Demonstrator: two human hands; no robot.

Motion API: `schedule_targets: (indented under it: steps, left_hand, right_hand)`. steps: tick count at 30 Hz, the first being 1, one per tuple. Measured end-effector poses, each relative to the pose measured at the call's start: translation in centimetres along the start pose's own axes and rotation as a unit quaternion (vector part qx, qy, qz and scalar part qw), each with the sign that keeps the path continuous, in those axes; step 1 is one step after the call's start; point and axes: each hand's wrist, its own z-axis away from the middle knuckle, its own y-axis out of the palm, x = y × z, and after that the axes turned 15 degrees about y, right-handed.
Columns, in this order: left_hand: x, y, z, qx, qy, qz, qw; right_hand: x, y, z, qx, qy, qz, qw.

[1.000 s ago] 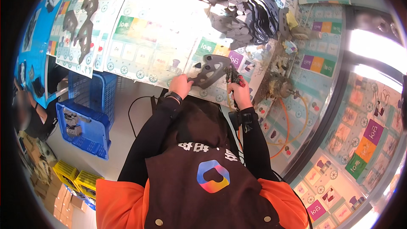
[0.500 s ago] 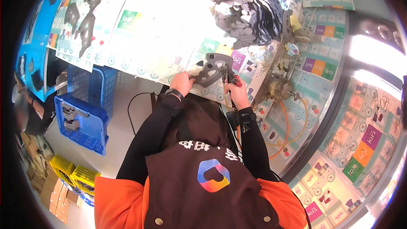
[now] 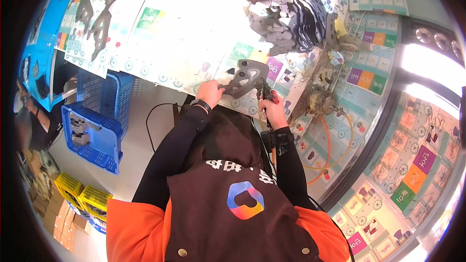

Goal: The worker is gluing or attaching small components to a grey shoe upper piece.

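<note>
My left hand (image 3: 209,93) pinches the left end of a dark grey, flat cut-out piece (image 3: 247,75) with large openings, held at the table's near edge. In my right hand (image 3: 274,110) is a spray gun (image 3: 263,90), crusted with dark residue and with a red part by my fingers. Its nozzle end is close to the piece's right side; whether they touch I cannot tell. A hose runs down from it beside my right wrist. Beyond my hands, a large pile of similar dark pieces (image 3: 303,22) lies on the paper-covered table (image 3: 179,43).
Several dark cut-out pieces (image 3: 101,29) lie at the table's far left. A residue-caked pot (image 3: 323,101) with an orange hose (image 3: 330,138) stands right. Blue crates (image 3: 99,157) and yellow crates (image 3: 94,199) stand on the floor at left, near another person's arm (image 3: 42,116).
The cut-out piece is turned slightly, and the spray gun's head sits a little lower at its right side. Both hands keep their hold. The whole view has shifted slightly.
</note>
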Motion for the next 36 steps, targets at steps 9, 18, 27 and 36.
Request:
schedule_targets:
  steps: [9,18,27,36]
  left_hand:
    - [-0.3,-0.3,0.1,0.000,-0.010,-0.001,1.000]
    - [-0.1,0.1,0.1,-0.005,-0.012,0.000,1.000]
    - [0.0,0.3,0.2,-0.010,-0.005,0.011,1.000]
    - [-0.1,-0.5,0.2,-0.008,-0.007,0.014,1.000]
  right_hand:
    - [-0.4,1.6,0.1,0.023,-0.012,-0.019,0.999]
    - [-0.1,2.2,0.6,0.060,0.016,0.003,0.998]
    - [-1.3,1.7,0.7,0.066,0.038,-0.024,0.997]
    - [-0.6,2.1,1.5,0.054,0.038,0.010,0.998]
